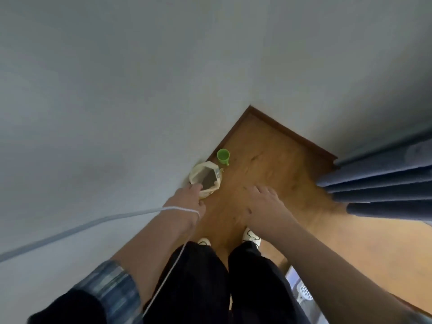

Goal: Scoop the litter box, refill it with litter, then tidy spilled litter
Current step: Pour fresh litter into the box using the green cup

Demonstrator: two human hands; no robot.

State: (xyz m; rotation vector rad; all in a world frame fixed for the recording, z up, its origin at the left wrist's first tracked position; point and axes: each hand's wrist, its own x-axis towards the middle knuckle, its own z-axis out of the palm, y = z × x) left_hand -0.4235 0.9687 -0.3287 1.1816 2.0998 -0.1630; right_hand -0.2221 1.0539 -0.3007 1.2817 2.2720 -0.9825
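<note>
An open cream litter bag (pixel 198 172) stands on the wooden floor against the white wall, grey litter showing inside. My left hand (pixel 188 198) reaches down to its near rim and touches it; whether the fingers grip the rim is hidden. My right hand (pixel 264 203) hovers over the floor to the right of the bag, fingers spread and holding nothing. A green plastic cup (pixel 223 156) stands just beyond the bag near the wall. A slotted pale object (pixel 304 292), perhaps the scoop or box, peeks out at lower right.
A white wall (pixel 117 113) runs along the left, with a dark baseboard (pixel 292 134) in the corner ahead. A blue curtain (pixel 385 183) hangs at the right. A white cord (pixel 173 258) crosses my left wrist. My feet in white shoes (pixel 251 237) stand on the floor.
</note>
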